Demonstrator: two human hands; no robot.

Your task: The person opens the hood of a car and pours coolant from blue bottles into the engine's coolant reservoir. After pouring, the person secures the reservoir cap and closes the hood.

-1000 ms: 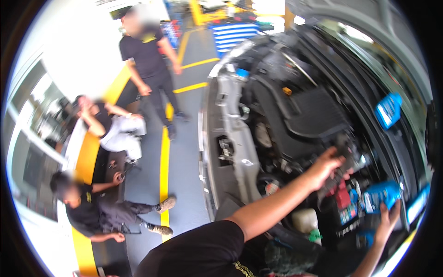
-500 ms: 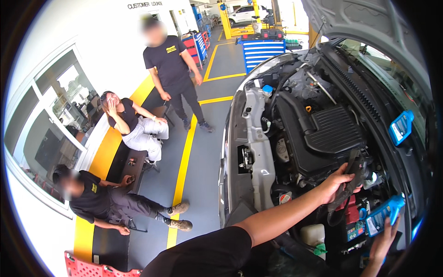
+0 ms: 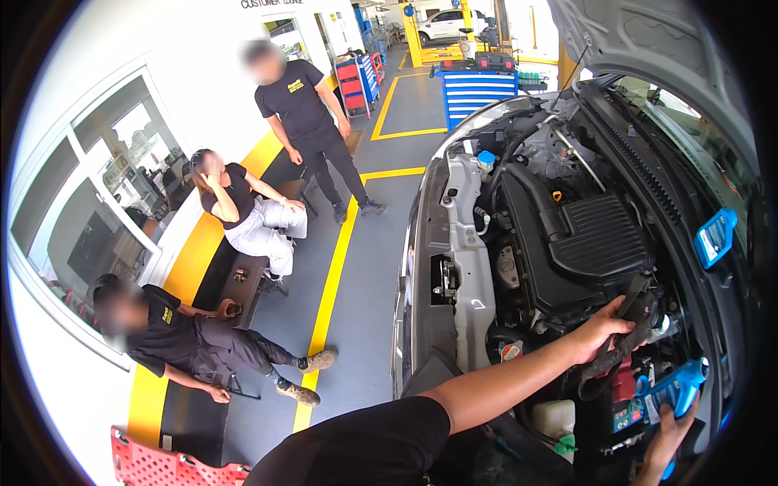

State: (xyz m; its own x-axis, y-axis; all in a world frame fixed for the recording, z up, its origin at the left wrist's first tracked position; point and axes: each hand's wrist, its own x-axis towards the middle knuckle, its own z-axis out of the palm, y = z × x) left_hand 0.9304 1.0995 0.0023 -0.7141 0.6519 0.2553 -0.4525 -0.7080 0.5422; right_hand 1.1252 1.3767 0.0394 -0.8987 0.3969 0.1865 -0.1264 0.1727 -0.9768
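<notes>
My left hand (image 3: pixel 606 328) reaches across the engine bay with its fingers wrapped round a dark, strap-like black part (image 3: pixel 626 348), whose exact kind I cannot make out. At the lower right, my right hand (image 3: pixel 671 437) grips a blue plastic bottle (image 3: pixel 674 390) from below, tilted beside the battery (image 3: pixel 627 415). The bottle's mouth is not clear to see. Another blue bottle (image 3: pixel 715 238) rests near the windscreen base. Left of my left hand lies the black engine cover (image 3: pixel 596 235).
The raised bonnet (image 3: pixel 648 40) hangs over the bay. A whitish reservoir (image 3: pixel 554 417) with a green cloth sits below my left forearm. Two people sit on a bench (image 3: pixel 247 279) at left; another stands near them. A blue tool cabinet (image 3: pixel 480 95) stands beyond the car.
The whole view has shifted, so the car appears slightly farther right and lower. The bottle in my right hand leans a little more. Both hands keep their grips.
</notes>
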